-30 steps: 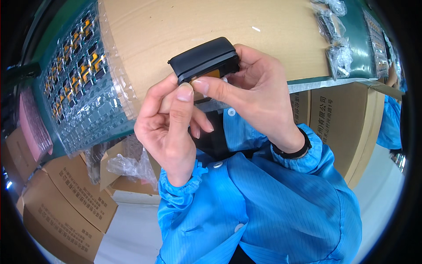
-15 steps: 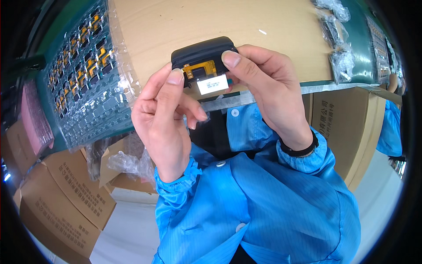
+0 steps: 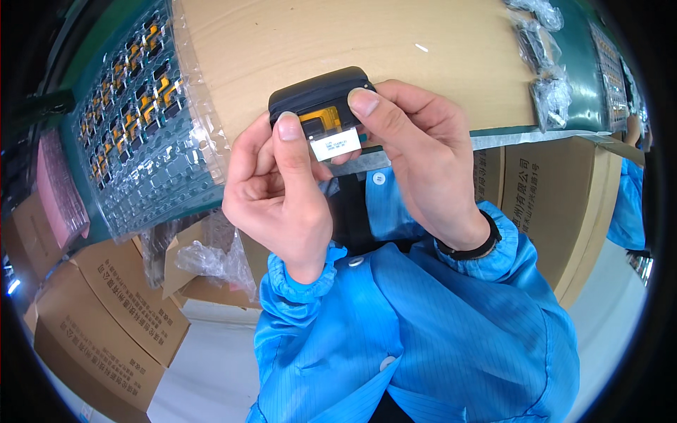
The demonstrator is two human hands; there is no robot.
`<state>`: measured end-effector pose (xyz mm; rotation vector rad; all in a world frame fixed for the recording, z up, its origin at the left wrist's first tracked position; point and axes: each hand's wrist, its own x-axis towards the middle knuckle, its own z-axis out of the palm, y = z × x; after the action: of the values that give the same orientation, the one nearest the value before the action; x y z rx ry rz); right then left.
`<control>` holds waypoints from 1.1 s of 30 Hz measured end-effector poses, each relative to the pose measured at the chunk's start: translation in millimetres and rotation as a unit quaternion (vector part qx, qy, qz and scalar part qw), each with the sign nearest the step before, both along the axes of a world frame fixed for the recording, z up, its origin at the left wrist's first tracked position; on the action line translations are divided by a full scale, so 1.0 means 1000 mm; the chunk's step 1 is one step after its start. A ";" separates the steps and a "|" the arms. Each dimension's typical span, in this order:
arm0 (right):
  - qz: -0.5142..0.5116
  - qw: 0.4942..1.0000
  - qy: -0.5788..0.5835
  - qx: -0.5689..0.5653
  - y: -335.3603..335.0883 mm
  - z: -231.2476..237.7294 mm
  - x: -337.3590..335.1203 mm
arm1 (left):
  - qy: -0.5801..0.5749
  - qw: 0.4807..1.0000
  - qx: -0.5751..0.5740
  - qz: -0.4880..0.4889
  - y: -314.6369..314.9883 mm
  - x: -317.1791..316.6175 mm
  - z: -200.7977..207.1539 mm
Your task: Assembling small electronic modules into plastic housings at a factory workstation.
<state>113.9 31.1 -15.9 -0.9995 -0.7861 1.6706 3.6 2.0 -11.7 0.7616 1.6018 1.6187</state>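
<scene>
Between both hands, over the near edge of the table, is a black rounded device casing (image 3: 321,86). Its open side shows an orange flex cable (image 3: 321,118), and a white printed label (image 3: 336,144) sticks out at its lower edge. My left hand (image 3: 278,183) grips the casing's left side, its thumb pressed beside the flex cable. My right hand (image 3: 419,137) closes on the right end, thumb on the front face and fingers behind. Fingers behind the casing are mostly hidden.
At the left lie clear plastic trays (image 3: 134,120) of small parts with orange flex cables. Bagged items (image 3: 550,99) line the board's right side. Cardboard boxes (image 3: 106,324) stand below left, another box (image 3: 557,204) at right. A pink bubble-wrap stack (image 3: 60,187) sits far left.
My left thumb has come down onto the flex cable's left part, and the left fingers have drawn in behind the casing. The casing has shifted slightly left and down.
</scene>
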 end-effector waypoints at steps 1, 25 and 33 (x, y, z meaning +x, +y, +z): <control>0.006 1.000 0.006 -0.008 -0.001 -0.001 0.000 | 0.000 1.000 -0.001 0.000 -0.001 0.000 -0.002; 0.071 0.985 -0.088 -0.128 0.003 -0.008 -0.001 | 0.184 0.982 -0.032 -0.043 0.013 -0.024 -0.025; 0.051 0.989 -0.087 -0.109 0.000 -0.010 -0.005 | 0.230 0.966 -0.041 -0.113 0.009 -0.025 -0.031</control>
<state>109.2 31.1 -26.1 -1.2890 -0.7915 1.8036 -21.6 10.8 -42.6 1.2961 1.8039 1.2607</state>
